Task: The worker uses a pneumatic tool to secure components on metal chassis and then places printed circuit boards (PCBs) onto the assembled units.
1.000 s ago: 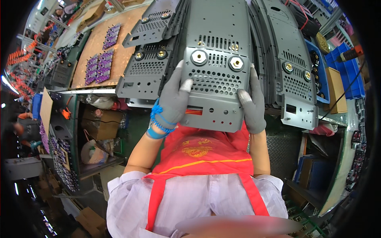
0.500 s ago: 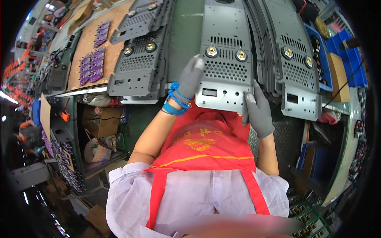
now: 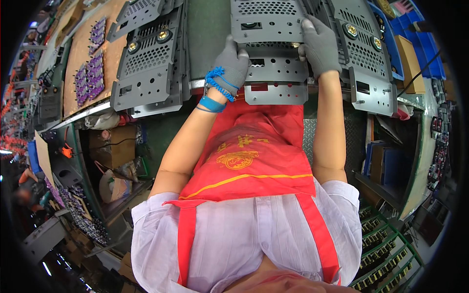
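A grey perforated metal panel (image 3: 266, 30) extends away from me at the top middle, its bent near end toward me and its far part out of frame. My left hand (image 3: 231, 64), in a grey glove with a blue coiled strap at the wrist, is closed at its near left corner; some fingers are hidden. At the right edge my right hand (image 3: 320, 47), also gloved, has the thumb on top and the fingers curled below. Beneath the raised panel, the ends of similar panels (image 3: 275, 92) stick out over the table edge.
Stacked metal panels (image 3: 142, 73) with brass fittings stand at the left, and more panels (image 3: 364, 58) at the right. Purple parts (image 3: 90, 78) lie on a brown board (image 3: 71, 61). Blue bins (image 3: 427, 53) and a cardboard box (image 3: 409, 63) are at the far right.
Both hands have moved forward, away from me, with the panel. Panel ends under it have come into sight. The whole view has also shifted.
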`<action>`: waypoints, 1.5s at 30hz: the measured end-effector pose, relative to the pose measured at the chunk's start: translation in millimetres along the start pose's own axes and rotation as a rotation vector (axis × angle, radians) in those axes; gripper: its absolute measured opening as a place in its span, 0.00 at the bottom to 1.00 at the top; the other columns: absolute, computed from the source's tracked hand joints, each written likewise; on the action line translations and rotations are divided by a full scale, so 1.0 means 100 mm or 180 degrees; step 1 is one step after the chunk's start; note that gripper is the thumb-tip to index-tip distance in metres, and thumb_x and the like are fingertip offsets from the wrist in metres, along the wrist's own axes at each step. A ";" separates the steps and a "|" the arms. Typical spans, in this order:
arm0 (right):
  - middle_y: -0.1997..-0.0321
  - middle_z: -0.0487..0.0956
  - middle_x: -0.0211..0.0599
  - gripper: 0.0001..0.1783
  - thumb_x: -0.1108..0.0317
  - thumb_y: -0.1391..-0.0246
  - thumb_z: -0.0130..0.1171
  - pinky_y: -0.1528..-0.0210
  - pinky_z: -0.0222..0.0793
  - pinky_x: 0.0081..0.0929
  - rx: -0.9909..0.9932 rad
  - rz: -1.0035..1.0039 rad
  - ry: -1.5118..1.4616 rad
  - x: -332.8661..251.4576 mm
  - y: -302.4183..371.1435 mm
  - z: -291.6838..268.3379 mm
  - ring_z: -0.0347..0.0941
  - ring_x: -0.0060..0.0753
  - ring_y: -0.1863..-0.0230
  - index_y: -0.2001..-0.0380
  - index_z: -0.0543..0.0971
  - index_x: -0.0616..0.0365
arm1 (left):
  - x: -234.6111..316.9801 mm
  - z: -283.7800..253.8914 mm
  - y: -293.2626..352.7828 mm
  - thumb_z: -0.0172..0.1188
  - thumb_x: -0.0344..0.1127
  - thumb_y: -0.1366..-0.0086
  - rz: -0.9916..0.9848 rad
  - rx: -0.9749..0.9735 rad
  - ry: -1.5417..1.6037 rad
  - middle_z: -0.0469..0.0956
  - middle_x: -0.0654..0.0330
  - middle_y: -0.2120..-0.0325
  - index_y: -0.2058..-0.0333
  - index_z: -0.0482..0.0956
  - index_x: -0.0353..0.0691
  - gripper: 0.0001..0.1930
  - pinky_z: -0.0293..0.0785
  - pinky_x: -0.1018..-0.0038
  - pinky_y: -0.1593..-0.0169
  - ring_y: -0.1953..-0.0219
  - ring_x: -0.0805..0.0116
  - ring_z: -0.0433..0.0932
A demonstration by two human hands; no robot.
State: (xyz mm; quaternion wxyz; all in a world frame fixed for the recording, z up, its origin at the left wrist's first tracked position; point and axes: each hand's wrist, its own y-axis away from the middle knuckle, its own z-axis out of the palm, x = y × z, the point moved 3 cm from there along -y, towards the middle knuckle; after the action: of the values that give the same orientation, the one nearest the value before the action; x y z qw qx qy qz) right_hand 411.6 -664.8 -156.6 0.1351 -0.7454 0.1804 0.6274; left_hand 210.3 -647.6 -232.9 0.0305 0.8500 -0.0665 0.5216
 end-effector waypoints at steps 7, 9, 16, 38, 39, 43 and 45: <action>0.60 0.79 0.52 0.19 0.57 0.43 0.48 0.52 0.69 0.42 0.0202 -0.0330 0.2321 0.29 -0.16 0.05 0.74 0.55 0.56 0.60 0.80 0.60 | 0.03 -0.13 0.15 0.50 0.41 0.38 0.0081 -0.0144 0.0049 0.77 0.41 0.75 0.47 0.67 0.27 0.25 0.73 0.57 0.64 0.69 0.43 0.77; 0.60 0.79 0.53 0.19 0.57 0.43 0.48 0.53 0.70 0.42 0.0224 -0.0438 0.2730 0.26 -0.18 0.10 0.75 0.55 0.56 0.60 0.80 0.60 | 0.07 -0.19 0.20 0.50 0.41 0.37 0.0043 -0.0179 0.0192 0.77 0.41 0.75 0.47 0.67 0.26 0.25 0.73 0.57 0.64 0.69 0.43 0.77; 0.61 0.77 0.48 0.17 0.62 0.44 0.51 0.53 0.70 0.41 0.0898 -0.0787 0.3186 -0.10 0.09 0.15 0.76 0.52 0.57 0.54 0.77 0.57 | 1.08 -1.15 1.07 0.54 0.47 0.35 0.0823 -0.1684 -0.0840 0.73 0.50 0.70 0.50 0.72 0.38 0.21 0.73 0.65 0.63 0.67 0.54 0.76; 0.70 0.79 0.36 0.11 0.65 0.47 0.54 0.67 0.77 0.35 -0.1924 0.1012 -0.0664 -0.79 -1.06 2.62 0.76 0.31 0.75 0.64 0.75 0.62 | 0.36 -2.87 -1.41 0.50 0.49 0.34 -0.0961 -0.0184 -0.0977 0.78 0.59 0.82 0.71 0.80 0.39 0.19 0.67 0.80 0.85 0.88 0.76 0.74; 0.70 0.79 0.38 0.11 0.66 0.46 0.53 0.67 0.77 0.33 -0.1804 0.1022 -0.0623 -0.84 -1.09 2.52 0.76 0.32 0.77 0.65 0.75 0.63 | 0.48 -2.80 -1.34 0.49 0.49 0.34 -0.0910 -0.0079 -0.1227 0.78 0.59 0.82 0.71 0.80 0.39 0.19 0.66 0.80 0.86 0.88 0.75 0.74; 0.70 0.79 0.38 0.12 0.67 0.46 0.53 0.70 0.77 0.30 -0.1471 0.0726 -0.1266 -1.09 -0.55 1.87 0.76 0.32 0.78 0.66 0.75 0.68 | 0.83 -2.62 -0.90 0.49 0.48 0.34 0.0776 -0.0237 -0.2749 0.78 0.61 0.77 0.67 0.80 0.40 0.18 0.69 0.80 0.72 0.77 0.77 0.73; 0.68 0.80 0.38 0.13 0.67 0.45 0.53 0.66 0.76 0.27 -0.1510 0.0132 -0.1198 -1.20 -0.21 1.51 0.77 0.28 0.73 0.63 0.75 0.68 | 0.95 -2.47 -0.46 0.49 0.46 0.33 -0.0310 -0.0092 -0.0462 0.77 0.64 0.72 0.61 0.79 0.39 0.17 0.68 0.78 0.65 0.71 0.77 0.71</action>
State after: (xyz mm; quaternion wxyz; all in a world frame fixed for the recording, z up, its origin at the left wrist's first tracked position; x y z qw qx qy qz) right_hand 269.3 -569.1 -65.8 -0.0246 -0.6229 0.0159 0.7817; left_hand 41.4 -579.8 -35.6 0.0633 0.8873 -0.0346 0.4556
